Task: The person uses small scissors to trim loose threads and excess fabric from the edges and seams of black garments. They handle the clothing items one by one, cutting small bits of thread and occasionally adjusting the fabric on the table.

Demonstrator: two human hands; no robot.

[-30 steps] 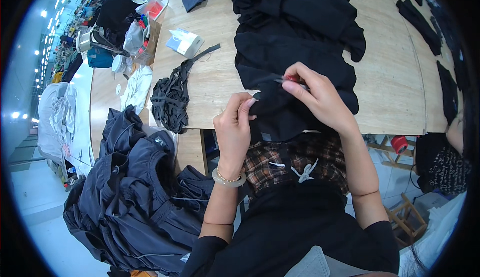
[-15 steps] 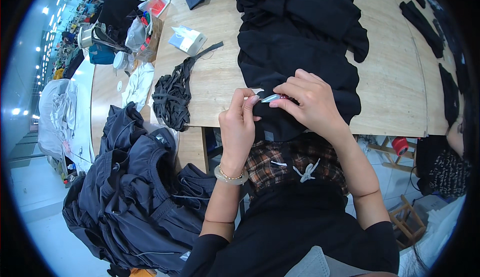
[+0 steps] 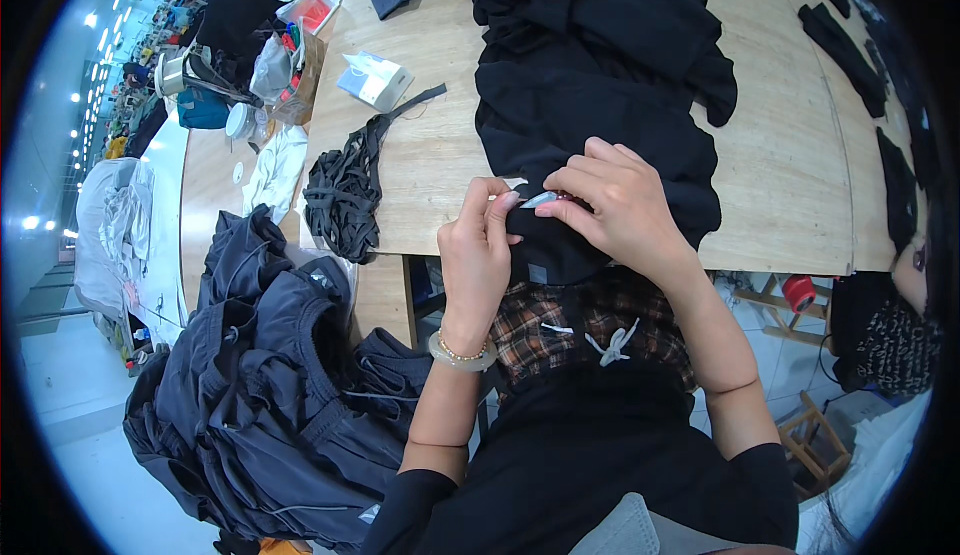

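A black garment [image 3: 600, 95] stretches from the table's near edge, at my lap, toward the back. My right hand [image 3: 620, 200] is closed around a pair of small thread snips [image 3: 540, 200] with silver blades and a bit of dark red at the handle. The blades point left. Just at their tips, my left hand [image 3: 477, 240] pinches a bit of the black garment between thumb and forefinger. Whether a thread lies in that pinch is too small to see.
Left of the garment lie a bundle of dark fabric strips [image 3: 345, 195] and a tissue pack [image 3: 375, 80]. Dark jackets [image 3: 270, 385] heap up at my left. A cardboard box [image 3: 305, 80] of supplies stands farther back. At right, another person's arm [image 3: 910, 280] and a wooden stool [image 3: 815, 445] show.
My right hand has shifted very slightly, the snips staying at the left fingertips. Otherwise the scene looks the same.
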